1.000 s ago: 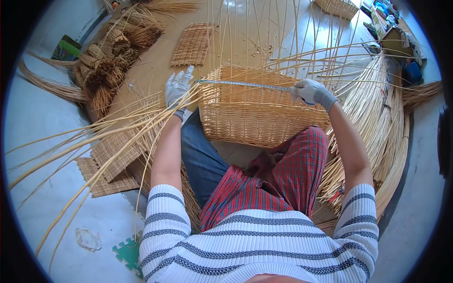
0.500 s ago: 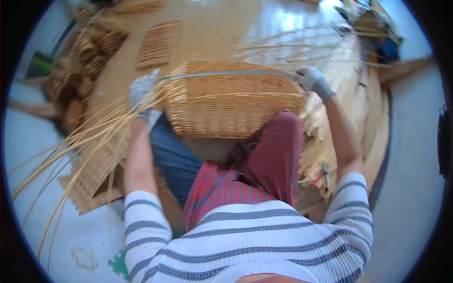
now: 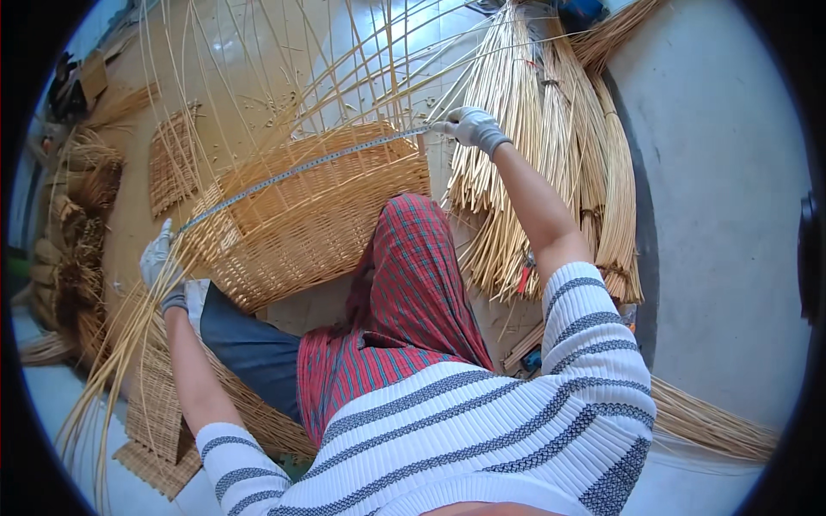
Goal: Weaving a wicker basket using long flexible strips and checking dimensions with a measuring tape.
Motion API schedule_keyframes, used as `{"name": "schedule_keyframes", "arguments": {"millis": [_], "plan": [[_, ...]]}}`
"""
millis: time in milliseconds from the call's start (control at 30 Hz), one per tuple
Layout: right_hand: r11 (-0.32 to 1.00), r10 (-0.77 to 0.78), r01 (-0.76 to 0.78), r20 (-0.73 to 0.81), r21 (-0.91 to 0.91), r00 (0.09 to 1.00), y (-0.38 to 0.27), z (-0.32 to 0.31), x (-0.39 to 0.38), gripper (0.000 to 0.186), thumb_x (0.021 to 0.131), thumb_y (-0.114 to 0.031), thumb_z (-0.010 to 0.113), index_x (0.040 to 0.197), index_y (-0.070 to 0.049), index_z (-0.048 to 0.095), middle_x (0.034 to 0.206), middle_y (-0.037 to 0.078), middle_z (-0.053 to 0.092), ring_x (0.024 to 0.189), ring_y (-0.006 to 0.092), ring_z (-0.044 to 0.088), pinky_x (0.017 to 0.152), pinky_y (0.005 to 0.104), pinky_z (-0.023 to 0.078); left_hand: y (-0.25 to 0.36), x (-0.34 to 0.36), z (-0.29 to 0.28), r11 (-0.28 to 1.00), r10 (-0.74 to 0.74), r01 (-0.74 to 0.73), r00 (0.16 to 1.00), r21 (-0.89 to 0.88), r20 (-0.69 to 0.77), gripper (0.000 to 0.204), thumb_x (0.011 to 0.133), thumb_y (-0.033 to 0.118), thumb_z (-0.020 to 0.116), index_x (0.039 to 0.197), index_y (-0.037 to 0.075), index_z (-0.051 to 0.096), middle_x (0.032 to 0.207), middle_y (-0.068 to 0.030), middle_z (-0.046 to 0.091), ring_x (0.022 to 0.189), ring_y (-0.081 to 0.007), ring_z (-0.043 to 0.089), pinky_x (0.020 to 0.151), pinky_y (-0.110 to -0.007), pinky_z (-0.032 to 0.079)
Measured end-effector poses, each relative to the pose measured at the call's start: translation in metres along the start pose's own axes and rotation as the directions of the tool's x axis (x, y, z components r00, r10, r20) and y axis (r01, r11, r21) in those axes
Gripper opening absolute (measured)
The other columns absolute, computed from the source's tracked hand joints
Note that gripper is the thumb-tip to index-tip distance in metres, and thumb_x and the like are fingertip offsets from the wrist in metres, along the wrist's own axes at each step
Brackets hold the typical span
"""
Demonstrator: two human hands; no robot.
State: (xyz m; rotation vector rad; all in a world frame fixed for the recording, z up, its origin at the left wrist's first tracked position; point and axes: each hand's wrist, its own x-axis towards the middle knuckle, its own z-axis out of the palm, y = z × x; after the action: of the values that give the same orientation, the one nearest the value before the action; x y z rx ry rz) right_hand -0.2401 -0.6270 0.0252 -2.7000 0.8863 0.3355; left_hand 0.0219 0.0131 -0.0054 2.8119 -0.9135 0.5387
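A half-woven wicker basket point(image 3: 301, 249) rests against my knees, its long side facing me. Across its upper opening a tape measure point(image 3: 297, 169) is stretched taut, slanting up to the right. At the basket's right end, my right hand point(image 3: 473, 129), in a pale glove, pinches one end of the tape. The other end is held by my gloved left hand point(image 3: 157, 261) beside the basket's left corner; its fingers are partly hidden. A bundle of long loose wicker strands point(image 3: 120, 344) hangs past that hand toward the lower left. Other long strands rise from the basket's far side.
Thick bundles of wicker rods point(image 3: 503, 129) lie at the right. A woven panel point(image 3: 175, 159) sits on the floor beyond the left corner, with more woven panels point(image 3: 155, 413) at lower left. Brown bundles point(image 3: 82, 232) line the left edge.
The view has turned, so the basket now sits lower left and tilted, right end higher. The tape remains stretched between both hands. More upright strands and the right-hand rod bundles show clearly.
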Motion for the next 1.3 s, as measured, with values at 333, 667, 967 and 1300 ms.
{"name": "schedule_keyframes", "arguments": {"millis": [333,667,967,1300], "plan": [[0.947,-0.174,0.156,0.041,0.279,0.984,0.004,0.020,-0.024,0.045,0.098,-0.048,0.059,0.097,-0.005,0.072,0.071,0.003,0.063,0.062,0.0150,0.059,0.058,0.0331,0.048,0.003,0.004,0.001,0.998,0.028,-0.026,0.998,0.060,-0.050,0.051,0.088,0.009,0.061,0.138,0.022,0.062,0.079,-0.0097,0.071,0.067,-0.0281,0.066,0.068,-0.043,0.054],[0.967,-0.158,0.163,-0.040,0.197,0.987,0.047,0.027,-0.137,0.025,0.096,-0.029,0.064,0.098,-0.007,0.074,0.075,0.011,0.065,0.066,0.0191,0.061,0.067,0.0352,0.050,-0.023,0.020,0.038,0.928,-0.106,0.031,0.977,0.371,0.184,0.058,0.099,0.010,0.042,0.153,0.030,0.040,0.106,-0.0110,0.073,0.088,-0.0270,0.072,0.077,-0.043,0.056],[0.863,0.370,-0.261,-0.188,0.433,0.910,0.176,0.083,-0.188,0.040,0.100,-0.046,0.059,0.099,-0.008,0.074,0.072,0.005,0.066,0.061,0.0139,0.062,0.058,0.0340,0.052,0.019,0.001,0.007,0.784,-0.244,-0.090,0.864,-0.614,-0.440,0.048,0.094,0.006,0.043,0.139,0.011,0.058,0.134,-0.0151,0.063,0.125,-0.0305,0.059,0.109,-0.037,0.043],[0.844,0.085,0.170,-0.440,0.509,0.894,0.057,0.104,-0.077,0.046,0.094,-0.026,0.066,0.132,-0.001,0.058,0.116,0.018,0.071,0.106,0.0264,0.069,0.095,0.0359,0.051,0.057,-0.102,0.065,0.601,-0.716,0.658,0.695,-0.454,0.061,0.047,0.090,0.028,0.067,0.124,-0.003,0.061,0.125,-0.0246,0.065,0.119,-0.0354,0.062,0.102,-0.039,0.046]]}}
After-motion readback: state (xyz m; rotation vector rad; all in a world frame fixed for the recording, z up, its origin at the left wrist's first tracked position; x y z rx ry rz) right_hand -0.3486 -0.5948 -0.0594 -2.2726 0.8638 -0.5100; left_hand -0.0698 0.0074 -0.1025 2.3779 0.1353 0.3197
